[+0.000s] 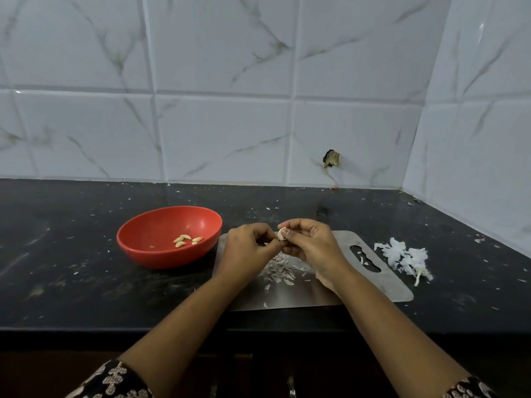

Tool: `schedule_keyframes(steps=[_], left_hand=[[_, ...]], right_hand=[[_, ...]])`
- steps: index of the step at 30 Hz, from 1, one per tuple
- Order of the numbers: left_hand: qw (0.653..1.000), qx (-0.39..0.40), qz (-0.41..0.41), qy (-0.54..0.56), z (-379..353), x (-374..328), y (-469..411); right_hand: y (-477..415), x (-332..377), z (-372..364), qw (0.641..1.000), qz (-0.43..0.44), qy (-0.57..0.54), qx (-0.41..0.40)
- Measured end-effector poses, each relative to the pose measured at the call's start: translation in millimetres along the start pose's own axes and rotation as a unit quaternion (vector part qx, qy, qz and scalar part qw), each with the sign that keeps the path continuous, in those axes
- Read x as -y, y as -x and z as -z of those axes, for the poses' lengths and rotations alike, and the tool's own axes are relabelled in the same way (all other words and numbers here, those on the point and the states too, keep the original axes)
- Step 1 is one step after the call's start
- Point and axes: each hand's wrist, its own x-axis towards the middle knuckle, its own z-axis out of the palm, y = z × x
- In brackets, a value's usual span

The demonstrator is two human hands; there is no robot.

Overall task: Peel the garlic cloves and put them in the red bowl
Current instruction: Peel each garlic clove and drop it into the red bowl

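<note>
Head view of a black counter (71, 268) with a steel board (388, 285) as the reference.

Left of the board, its wall just beside the board's left edge, stands the red bowl (161, 255). It holds several peeled cloves (184, 240) lying loose near its bottom.

Above the board's left half, the left hand (248, 248) has its fingers curled, with the tips drawn together at the lower end of a clove (282, 234). How firmly they pinch it cannot be told.

The clove is held off the board, between the two hands and above the board's far edge. Its pale rounded face points toward the camera.

The right hand (313, 242), over the board's middle, is curled round the clove, with the thumb and fingertips gripping its upper side.

On the board beneath the hands lies a scatter of peel flakes (280, 272). The board's handle slot is near its right end.

Right of the board, on the counter, lies a heap of white skins (402, 255) with a stalk.

Behind the board, the tiled wall has a dark hole (332, 158).
</note>
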Motion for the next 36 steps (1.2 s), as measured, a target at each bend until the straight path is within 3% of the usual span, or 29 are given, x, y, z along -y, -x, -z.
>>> schedule_keyframes(steps=[6,13,19,25,36], left_hand=[[1.000,-0.014,-0.006,0.026,1,5,-2],[0.994,-0.097,0.037,0.045,6,14,-10],[0.995,-0.064,-0.002,-0.071,4,13,-5],[0.995,-0.030,-0.049,-0.085,0,11,-2],[0.998,-0.018,-0.038,-0.039,0,11,-2]], right_hand=[[0,4,1,0.999,-0.028,-0.037,0.000],[0,4,2,0.999,-0.031,-0.042,0.010],[-2,-1,2,0.999,-0.012,-0.041,0.016],[-1,-2,1,1.000,0.002,-0.029,0.011],[0,-4,0,1.000,0.020,-0.010,0.021]])
